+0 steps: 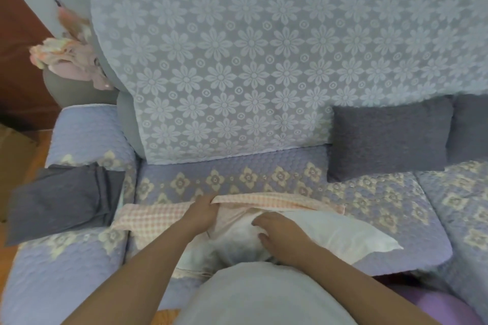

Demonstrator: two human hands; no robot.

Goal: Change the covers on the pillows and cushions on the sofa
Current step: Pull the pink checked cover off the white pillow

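Note:
A white bare pillow (332, 229) lies on the sofa seat (264, 174), its left end inside a pink checked cover (280, 200). My left hand (203, 210) grips the upper edge of the cover's opening. On the pillow at the mouth of the cover lies my right hand (280, 235), fingers curled into the stuffing. A dark grey cushion (390, 137) leans against the backrest on the right, with part of another (470, 126) beside it. Folded dark grey covers (63, 200) lie on the left armrest.
A floral lace throw (237, 68) drapes the backrest. A heap of pink clothes (71, 53) sits in a grey tub behind the left armrest. A second seat cushion (462, 198) lies at the right. My own grey-clad body (264, 295) fills the lower middle.

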